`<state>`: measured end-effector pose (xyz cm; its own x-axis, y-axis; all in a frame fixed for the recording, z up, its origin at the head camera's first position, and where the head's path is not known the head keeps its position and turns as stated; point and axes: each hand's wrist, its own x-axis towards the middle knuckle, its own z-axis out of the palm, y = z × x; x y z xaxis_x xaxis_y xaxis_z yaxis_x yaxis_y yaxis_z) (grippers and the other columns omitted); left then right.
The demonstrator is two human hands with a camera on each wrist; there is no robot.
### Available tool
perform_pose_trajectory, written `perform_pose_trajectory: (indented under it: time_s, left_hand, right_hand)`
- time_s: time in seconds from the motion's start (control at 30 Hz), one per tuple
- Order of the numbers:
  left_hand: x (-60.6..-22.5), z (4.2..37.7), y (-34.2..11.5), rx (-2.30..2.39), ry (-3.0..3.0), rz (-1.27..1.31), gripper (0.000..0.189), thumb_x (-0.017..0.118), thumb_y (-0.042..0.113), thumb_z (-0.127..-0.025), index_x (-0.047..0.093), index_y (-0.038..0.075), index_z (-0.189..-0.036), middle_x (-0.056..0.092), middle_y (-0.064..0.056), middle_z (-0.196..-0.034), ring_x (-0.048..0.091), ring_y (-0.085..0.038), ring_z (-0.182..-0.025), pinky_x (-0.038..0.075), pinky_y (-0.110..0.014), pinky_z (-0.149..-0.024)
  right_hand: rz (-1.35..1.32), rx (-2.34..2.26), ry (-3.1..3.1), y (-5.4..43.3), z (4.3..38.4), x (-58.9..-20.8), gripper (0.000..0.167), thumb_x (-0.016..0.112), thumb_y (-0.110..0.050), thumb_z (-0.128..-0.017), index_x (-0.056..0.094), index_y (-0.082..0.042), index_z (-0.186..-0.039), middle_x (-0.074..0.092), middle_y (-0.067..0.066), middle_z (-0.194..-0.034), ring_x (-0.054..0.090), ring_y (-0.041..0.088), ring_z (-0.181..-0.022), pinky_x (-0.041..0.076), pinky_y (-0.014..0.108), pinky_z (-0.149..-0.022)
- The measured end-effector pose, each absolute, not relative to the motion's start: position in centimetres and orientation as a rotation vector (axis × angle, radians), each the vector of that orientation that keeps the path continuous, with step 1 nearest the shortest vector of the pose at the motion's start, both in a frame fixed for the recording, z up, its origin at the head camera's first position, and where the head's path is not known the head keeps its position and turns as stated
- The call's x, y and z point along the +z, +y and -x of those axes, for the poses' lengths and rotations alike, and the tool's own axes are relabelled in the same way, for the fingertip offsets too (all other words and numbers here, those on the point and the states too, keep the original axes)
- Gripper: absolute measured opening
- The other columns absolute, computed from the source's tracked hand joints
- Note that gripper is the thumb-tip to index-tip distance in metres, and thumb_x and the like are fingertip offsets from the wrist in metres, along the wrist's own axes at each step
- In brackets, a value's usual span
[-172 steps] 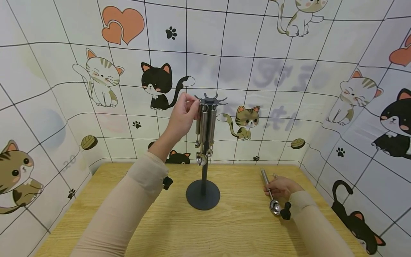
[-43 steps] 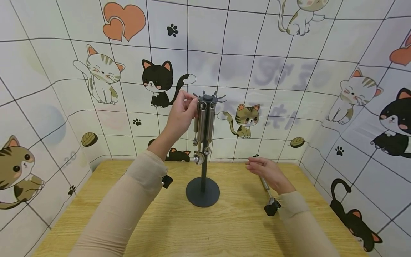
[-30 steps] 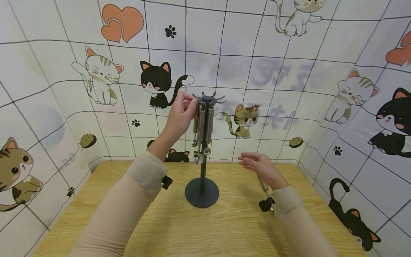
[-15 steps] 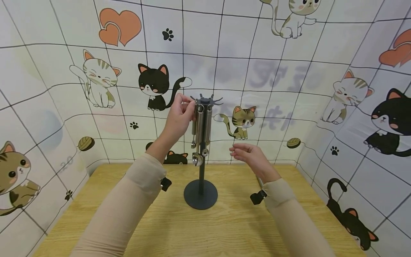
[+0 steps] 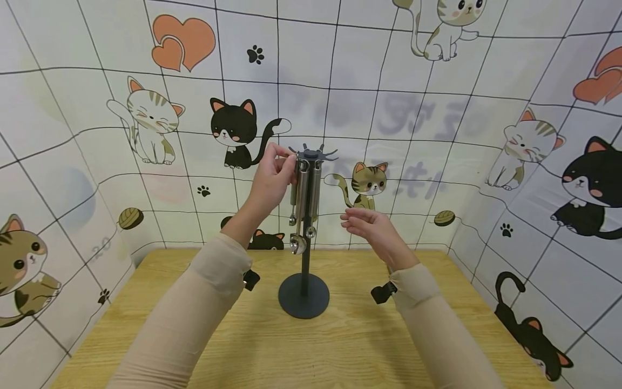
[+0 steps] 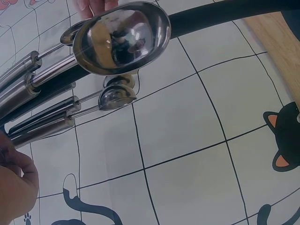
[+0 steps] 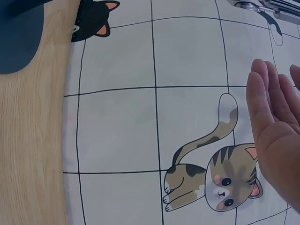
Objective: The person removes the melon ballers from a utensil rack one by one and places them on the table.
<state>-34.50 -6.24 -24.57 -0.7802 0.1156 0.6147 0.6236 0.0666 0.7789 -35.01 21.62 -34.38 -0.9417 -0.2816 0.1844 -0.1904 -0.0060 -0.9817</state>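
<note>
Cat-printed cloth (image 5: 311,59) is hanging behind my grip in the head view, where my left hand (image 5: 272,175) is pinching a measuring spoon (image 5: 293,197) near its top at the rack (image 5: 305,308), while my right hand (image 5: 374,232) is rising nearer. Left wrist: a larger spoon (image 6: 124,40) is dangling below that pinch. Right wrist: my fingers (image 7: 261,103) are extending straight, holding nothing, so only my left is steadying anything.

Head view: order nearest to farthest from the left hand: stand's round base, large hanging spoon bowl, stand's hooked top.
1. Hooked top: right beside the fingertips of the left hand.
2. Large spoon bowl: well below the hand, hanging by the post.
3. Round base: lowest, on the table.
</note>
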Motion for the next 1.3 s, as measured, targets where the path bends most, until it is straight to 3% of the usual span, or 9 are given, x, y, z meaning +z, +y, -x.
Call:
perform_pose_trajectory:
  time_s: [0.27, 0.47, 1.0, 1.3]
  left_hand:
    - [-24.5, 34.7, -6.2, -1.769, -1.956, 0.735, 0.013, 0.051, 0.022, -0.107, 0.048, 0.010, -0.111, 0.056, -0.007, -0.077, 0.056, -0.024, -0.072, 0.050, -0.033, -0.075]
    - [-24.5, 34.8, -6.2, -1.780, -1.956, 0.736, 0.013, 0.051, 0.023, -0.107, 0.048, 0.010, -0.111, 0.055, -0.008, -0.077, 0.056, -0.024, -0.073, 0.049, -0.033, -0.075]
    - [-24.0, 34.9, -6.5, -1.814, -1.954, 0.763, 0.011, 0.052, 0.018, -0.107, 0.049, 0.008, -0.103, 0.055, -0.008, -0.081, 0.059, -0.023, -0.079, 0.053, -0.034, -0.080]
    - [-23.5, 35.0, -6.7, -1.689, -1.994, 0.727, 0.023, 0.055, 0.027, -0.106, 0.050, 0.008, -0.095, 0.053, -0.008, -0.077, 0.062, -0.025, -0.084, 0.054, -0.040, -0.085]
  right_hand:
    - [0.533, -2.148, 2.152, 20.3, 35.1, -33.6, 0.043, 0.059, -0.014, -0.104, 0.051, 0.004, -0.143, 0.060, 0.018, -0.134, 0.067, 0.016, -0.111, 0.050, 0.032, -0.100]
    - [0.553, -2.173, 2.130, 18.7, 35.4, -33.0, 0.041, 0.059, -0.012, -0.104, 0.052, 0.005, -0.141, 0.057, 0.023, -0.138, 0.065, 0.020, -0.115, 0.049, 0.034, -0.102]
    - [0.570, -2.216, 2.106, 16.0, 35.5, -31.1, 0.038, 0.058, -0.010, -0.104, 0.054, 0.004, -0.140, 0.057, 0.021, -0.137, 0.061, 0.026, -0.121, 0.049, 0.037, -0.103]
    - [0.616, -2.213, 2.138, 15.5, 35.7, -30.7, 0.043, 0.057, -0.011, -0.105, 0.049, 0.007, -0.143, 0.060, 0.016, -0.132, 0.061, 0.026, -0.121, 0.050, 0.036, -0.102]
